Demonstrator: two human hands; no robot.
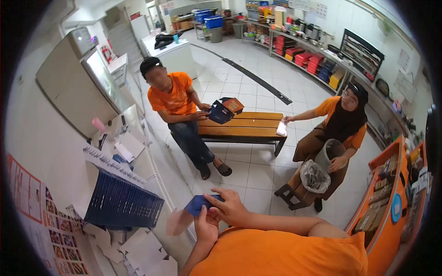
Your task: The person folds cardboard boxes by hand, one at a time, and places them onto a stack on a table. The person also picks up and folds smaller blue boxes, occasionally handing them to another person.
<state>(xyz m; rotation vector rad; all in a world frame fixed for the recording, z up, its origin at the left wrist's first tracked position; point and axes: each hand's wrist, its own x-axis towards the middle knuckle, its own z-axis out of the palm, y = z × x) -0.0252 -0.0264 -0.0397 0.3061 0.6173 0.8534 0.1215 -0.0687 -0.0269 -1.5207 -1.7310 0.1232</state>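
Observation:
A blue folded cardboard piece (197,203), which looks like a small carton, is held in front of my chest. From below, my left hand (207,228) grips it with thumb and fingers closed. My right hand (231,209) wraps over its upper right side, fingers bent on the card. A pale pinkish flap (178,221), smeared by motion, hangs at its lower left. To the left, a big stack of blue flat cartons (122,200) stands on the white counter (149,170). White cut card pieces (145,250) lie close by.
On a wooden bench (239,126), a seated co-worker (177,94) holds a blue and orange carton (223,110). Another person (345,115) sits at right, touching a grey bin (330,154) beside a plastic-lined container (315,177). An orange shelf (386,198) stands at far right.

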